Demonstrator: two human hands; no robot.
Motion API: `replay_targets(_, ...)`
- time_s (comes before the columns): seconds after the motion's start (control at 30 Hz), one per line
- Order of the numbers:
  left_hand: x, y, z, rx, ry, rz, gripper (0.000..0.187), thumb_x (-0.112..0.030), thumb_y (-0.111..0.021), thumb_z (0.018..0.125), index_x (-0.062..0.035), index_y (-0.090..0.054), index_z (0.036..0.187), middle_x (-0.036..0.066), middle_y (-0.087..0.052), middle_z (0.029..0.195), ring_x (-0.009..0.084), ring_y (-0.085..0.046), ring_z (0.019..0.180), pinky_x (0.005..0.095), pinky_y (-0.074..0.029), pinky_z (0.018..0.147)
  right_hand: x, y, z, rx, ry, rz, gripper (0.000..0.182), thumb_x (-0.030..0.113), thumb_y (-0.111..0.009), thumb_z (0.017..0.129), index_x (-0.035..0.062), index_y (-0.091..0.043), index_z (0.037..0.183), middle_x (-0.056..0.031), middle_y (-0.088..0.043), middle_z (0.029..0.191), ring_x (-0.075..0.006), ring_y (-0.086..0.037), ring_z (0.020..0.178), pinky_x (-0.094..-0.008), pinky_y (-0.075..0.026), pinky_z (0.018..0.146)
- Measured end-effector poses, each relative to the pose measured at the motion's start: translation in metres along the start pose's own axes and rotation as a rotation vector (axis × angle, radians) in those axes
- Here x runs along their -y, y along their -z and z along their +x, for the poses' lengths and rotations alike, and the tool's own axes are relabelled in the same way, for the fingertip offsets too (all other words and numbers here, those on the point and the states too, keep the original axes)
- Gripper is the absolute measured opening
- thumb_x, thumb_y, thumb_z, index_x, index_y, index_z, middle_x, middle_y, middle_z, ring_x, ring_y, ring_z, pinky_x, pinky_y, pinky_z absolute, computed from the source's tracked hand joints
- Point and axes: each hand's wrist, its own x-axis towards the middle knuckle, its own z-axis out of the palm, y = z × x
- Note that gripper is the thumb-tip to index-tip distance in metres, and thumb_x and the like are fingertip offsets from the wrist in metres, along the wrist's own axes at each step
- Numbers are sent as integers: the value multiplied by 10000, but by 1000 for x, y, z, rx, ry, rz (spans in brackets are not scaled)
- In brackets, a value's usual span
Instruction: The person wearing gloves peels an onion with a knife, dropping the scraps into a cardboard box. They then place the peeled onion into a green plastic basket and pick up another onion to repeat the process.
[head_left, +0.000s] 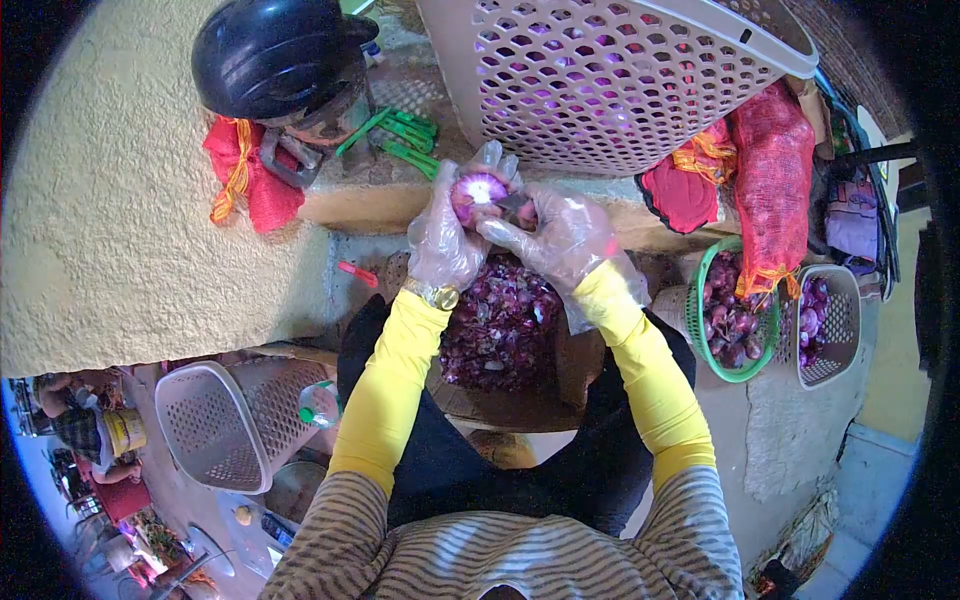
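My left hand (pixel 447 238), in a clear plastic glove, is closed around a red onion (pixel 480 188) whose pale cut face points up. My right hand (pixel 570 238), gloved too, is closed beside it. Between its fingers and the onion shows a small dark blade, apparently a small knife (pixel 514 203), its handle hidden in the grip. The right thumb reaches to the onion's edge. Below both hands, between my knees, lies a heap of red onion pieces and skins (pixel 500 325).
A large perforated crate (pixel 620 90) stands ahead on a ledge, with a black helmet (pixel 275 60) to its left. On the right are a red mesh sack (pixel 775 190), a green basket of onions (pixel 730 310) and a smaller crate (pixel 830 330). An overturned crate (pixel 215 420) lies left, near another person.
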Motion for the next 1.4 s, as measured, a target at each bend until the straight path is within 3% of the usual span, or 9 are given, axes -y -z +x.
replay_targets(0.13, 1, -1, 1, -111, 3, 64, 482, -409, -477, 1049, -27, -569, 1330, 134, -643, 1231, 259, -631, 1110, 427, -544, 962, -4, -7, 1, -32, -6, -8, 647, 706, -654, 817, 96, -731, 1017, -149, -705, 793, -365, -700, 766, -465, -548, 704)
replay_targets(0.2, 0, -12, -4, 47, -17, -94, 503, -439, -482, 1043, -25, -576, 1311, 132, -637, 1249, 273, -634, 1112, 451, -537, 989, -7, -9, 3, -31, 11, -13, 628, 690, -646, 834, 96, -728, 1021, -157, -705, 791, -371, -701, 769, -473, -547, 707)
replay_targets(0.73, 2, 1, 1, 48, -7, -139, 540, -432, -506, 1038, -16, -506, 1382, 154, -606, 1293, 298, -599, 1187, 467, -501, 1039, -18, -17, 7, 82, 141, 82, 494, 550, -599, 927, 74, -728, 953, -202, -692, 798, -417, -669, 761, -493, -535, 727)
replay_targets(0.83, -1, 1, 2, 171, 27, -157, 545, -433, -495, 1042, -37, -487, 1416, 153, -592, 1301, 284, -574, 1213, 464, -477, 1059, -10, -12, 4, 63, 140, -15, 516, 588, -628, 897, 81, -720, 914, -174, -701, 786, -391, -677, 728, -486, -538, 702)
replay_targets(1.03, -3, -7, -3, -257, 43, 126, 591, -471, -449, 1046, 15, -539, 1371, 156, -613, 1335, 251, -630, 1155, 385, -533, 999, -5, -5, 4, -13, 27, -106, 664, 692, -711, 768, 138, -727, 1134, -131, -717, 809, -340, -698, 715, -469, -547, 661)
replay_targets(1.13, -4, -22, -12, -85, 28, -5, 595, -463, -453, 1047, 25, -533, 1378, 162, -615, 1335, 248, -635, 1144, 360, -538, 987, -5, -6, 4, -95, 62, -11, 649, 689, -752, 734, 67, -719, 917, -153, -684, 737, -352, -683, 695, -453, -517, 639)
replay_targets(1.2, -5, -26, -14, -63, 42, -68, 426, -480, -549, 1011, -76, -670, 1077, 71, -695, 913, 149, -618, 694, 311, -559, 671, -5, -4, 4, -103, 82, -37, 651, 685, -749, 742, 66, -725, 942, -150, -690, 760, -342, -688, 700, -445, -521, 642)
replay_targets(1.33, -1, -2, 0, 79, 44, -29, 463, -465, -507, 1030, -51, -639, 1187, 119, -701, 1107, 189, -670, 880, 323, -576, 774, -7, -5, 4, -103, 90, -44, 645, 676, -746, 752, 70, -733, 971, -143, -695, 770, -337, -689, 700, -439, -524, 643)
replay_targets(1.4, 0, -11, -2, 73, 52, -120, 525, -445, -452, 1052, -24, -550, 1350, 160, -615, 1340, 229, -634, 1138, 331, -560, 902, -10, -6, 4, -101, 126, -74, 664, 693, -697, 780, 131, -731, 1133, -132, -710, 795, -335, -694, 700, -458, -542, 645)
